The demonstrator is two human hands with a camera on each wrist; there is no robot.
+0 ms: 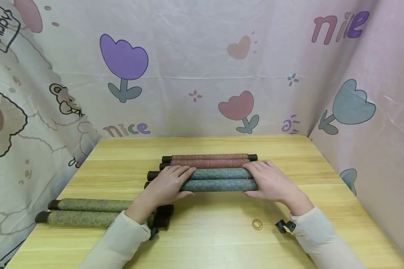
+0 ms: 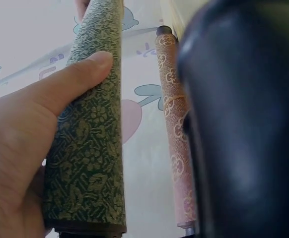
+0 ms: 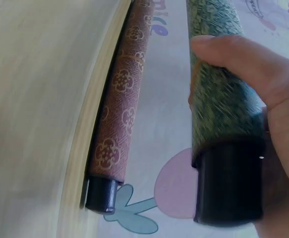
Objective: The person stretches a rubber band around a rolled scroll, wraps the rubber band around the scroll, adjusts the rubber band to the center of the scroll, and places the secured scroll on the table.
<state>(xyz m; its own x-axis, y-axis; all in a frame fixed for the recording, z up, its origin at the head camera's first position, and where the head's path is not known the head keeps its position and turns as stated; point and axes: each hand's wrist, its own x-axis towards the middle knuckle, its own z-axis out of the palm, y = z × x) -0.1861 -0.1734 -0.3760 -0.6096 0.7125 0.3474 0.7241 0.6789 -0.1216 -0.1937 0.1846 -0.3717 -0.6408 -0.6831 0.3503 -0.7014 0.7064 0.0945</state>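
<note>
Two blue-green patterned scrolls (image 1: 219,185) with dark end knobs lie side by side, gripped near both ends. My left hand (image 1: 171,182) holds them toward the left end, its thumb across the patterned cloth (image 2: 95,163) in the left wrist view. Near the other end my right hand (image 1: 271,181) grips them, fingers over the top and thumb at the near side. A thin yellowish band (image 3: 192,82) circles the scrolls beside the right thumb, above a black end knob (image 3: 230,183). The fingers behind the scrolls are mostly hidden in the wrist views.
Just behind lie two red scrolls (image 1: 208,163) with gold flower patterns. Two olive-green scrolls (image 1: 84,218) rest at the left, partly under the left forearm. Loose yellowish bands (image 1: 253,224) lie on the wooden table (image 1: 215,239). A printed curtain (image 1: 188,48) surrounds the table's back and sides.
</note>
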